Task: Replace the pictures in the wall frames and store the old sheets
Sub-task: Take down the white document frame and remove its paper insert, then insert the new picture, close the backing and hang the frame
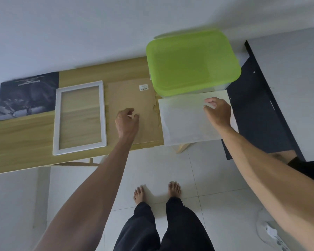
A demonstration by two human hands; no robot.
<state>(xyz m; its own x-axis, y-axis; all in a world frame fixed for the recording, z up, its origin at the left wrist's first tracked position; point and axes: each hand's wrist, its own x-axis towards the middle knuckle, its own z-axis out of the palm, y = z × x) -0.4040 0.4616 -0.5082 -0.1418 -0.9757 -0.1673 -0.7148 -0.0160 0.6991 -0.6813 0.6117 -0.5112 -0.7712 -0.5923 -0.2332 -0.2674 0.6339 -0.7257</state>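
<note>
An empty white picture frame (pixel 80 117) lies flat on the wooden table (pixel 22 138). Right of it lies the brown backing board (pixel 134 98), and my left hand (pixel 126 120) hovers over that board with fingers loosely curled and nothing in them. A white sheet (pixel 187 120) lies at the table's right end, overhanging the edge. My right hand (pixel 217 111) is above the sheet's far right part, fingers loosely curled, holding nothing. A dark poster (pixel 25 96) lies at the far left. Behind the sheet stands a storage box with a green lid (pixel 192 64).
A dark panel (pixel 257 113) leans right of the table. The table stands against a white wall. My bare feet (pixel 157 192) are on the pale tiled floor below the table edge. A white power strip (pixel 272 234) lies on the floor at the lower right.
</note>
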